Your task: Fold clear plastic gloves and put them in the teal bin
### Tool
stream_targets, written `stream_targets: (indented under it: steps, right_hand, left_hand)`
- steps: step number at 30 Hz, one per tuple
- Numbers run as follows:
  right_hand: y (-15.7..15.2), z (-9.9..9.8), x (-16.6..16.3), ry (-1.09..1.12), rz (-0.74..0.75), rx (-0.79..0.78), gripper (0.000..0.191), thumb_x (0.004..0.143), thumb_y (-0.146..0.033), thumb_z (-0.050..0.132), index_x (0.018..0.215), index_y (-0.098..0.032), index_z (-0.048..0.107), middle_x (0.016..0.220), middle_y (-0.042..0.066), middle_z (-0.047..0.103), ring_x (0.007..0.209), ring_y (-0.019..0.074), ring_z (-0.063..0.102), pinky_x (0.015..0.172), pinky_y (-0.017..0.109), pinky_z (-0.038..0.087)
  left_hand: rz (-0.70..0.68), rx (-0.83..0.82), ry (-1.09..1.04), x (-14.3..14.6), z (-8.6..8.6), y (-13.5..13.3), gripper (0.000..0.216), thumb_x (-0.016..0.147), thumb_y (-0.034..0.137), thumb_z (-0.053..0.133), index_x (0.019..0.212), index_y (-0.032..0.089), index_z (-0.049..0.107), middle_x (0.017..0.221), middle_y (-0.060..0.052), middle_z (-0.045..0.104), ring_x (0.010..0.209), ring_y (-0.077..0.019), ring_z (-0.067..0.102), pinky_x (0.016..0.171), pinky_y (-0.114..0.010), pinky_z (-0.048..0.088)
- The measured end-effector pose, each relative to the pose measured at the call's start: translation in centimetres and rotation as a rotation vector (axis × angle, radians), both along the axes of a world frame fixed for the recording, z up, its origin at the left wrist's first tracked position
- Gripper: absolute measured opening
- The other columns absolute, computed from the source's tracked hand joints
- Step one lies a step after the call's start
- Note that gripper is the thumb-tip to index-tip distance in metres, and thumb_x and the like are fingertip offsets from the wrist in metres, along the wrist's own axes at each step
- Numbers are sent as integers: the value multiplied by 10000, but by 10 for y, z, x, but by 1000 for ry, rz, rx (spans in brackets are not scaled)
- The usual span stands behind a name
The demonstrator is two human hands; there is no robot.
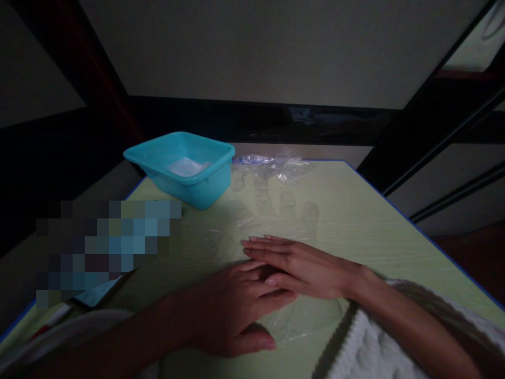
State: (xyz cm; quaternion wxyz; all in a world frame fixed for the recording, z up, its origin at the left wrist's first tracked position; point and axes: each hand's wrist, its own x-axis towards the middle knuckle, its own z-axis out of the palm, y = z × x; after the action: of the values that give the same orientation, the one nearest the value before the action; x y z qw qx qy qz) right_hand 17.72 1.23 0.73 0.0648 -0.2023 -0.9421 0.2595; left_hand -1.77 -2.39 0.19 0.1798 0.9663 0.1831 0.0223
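A clear plastic disposable glove (276, 223) lies spread flat on the pale yellow-green table, its fingers pointing away from me. My left hand (244, 305) rests palm down over the near part of the glove, with its fingers stretched to the right and the thumb apart. Across its fingertips lies my right hand (298, 266), also palm down, its extended fingers pointing left over the glove's palm. Neither hand is gripping anything that I can see. The part of the glove under both hands is hidden.
A turquoise plastic basin (209, 192) with something whitish inside stands at the back left. Crumpled clear plastic (276, 166) lies at the far edge. On the left is a flat light-blue object (97, 295), mostly pixelated, near a white and red item (57, 316).
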Motion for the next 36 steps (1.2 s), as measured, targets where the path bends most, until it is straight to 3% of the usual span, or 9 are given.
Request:
stream_targets:
  steps: [9,14,22,27,29,34,36]
  right_hand:
    - [20,-5,8,-72,-77,66,556,950,-406,335,1391,-69,306,1472,124,278,1370,159,206,1131,371,161]
    - [33,-13,18,-96,-151,119,618,942,-485,281,1414,-86,265,1481,125,243,1379,192,165,1127,423,154]
    - [36,-17,27,-262,-504,263,701,917,-545,275,1421,-58,245,1478,158,218,1367,276,186,1091,499,216]
    - [28,-10,25,-342,-701,417,653,909,-517,347,1336,-25,403,1405,213,367,1306,333,329,1066,565,217]
    - [26,-7,23,-275,-652,468,594,920,-488,347,1296,-41,457,1376,210,415,1286,323,368,1062,574,215]
    - [22,-2,11,-27,-95,366,440,954,-378,341,1234,-92,523,1318,121,518,1256,185,434,1102,419,241]
    - [21,-4,6,5,-11,307,392,955,-342,356,1161,-95,580,1272,102,565,1229,160,464,1102,371,256]
  left_hand:
    - [-50,-43,-46,-3,0,4,565,908,433,437,1396,168,331,1474,-64,300,1377,-226,208,1135,-375,148]
    - [-84,-73,2,-2,1,6,619,873,411,508,1406,173,303,1501,-58,206,1387,-219,166,1139,-386,135]
    - [-88,-106,18,-4,6,5,597,871,399,520,1393,178,332,1494,-41,218,1382,-218,187,1139,-404,140]
    - [-92,-127,10,-5,8,7,576,850,376,559,1366,187,385,1472,-27,284,1371,-219,227,1138,-410,150]
    - [-86,-136,15,-5,8,7,580,836,356,582,1361,196,393,1467,-12,298,1371,-213,228,1141,-405,148]
    - [-120,-145,-26,-5,6,4,561,840,322,576,1355,184,403,1468,-3,308,1376,-173,215,1151,-338,103]
    - [-134,-152,-52,-5,5,3,543,843,315,572,1342,160,423,1462,-21,327,1375,-163,214,1151,-313,91]
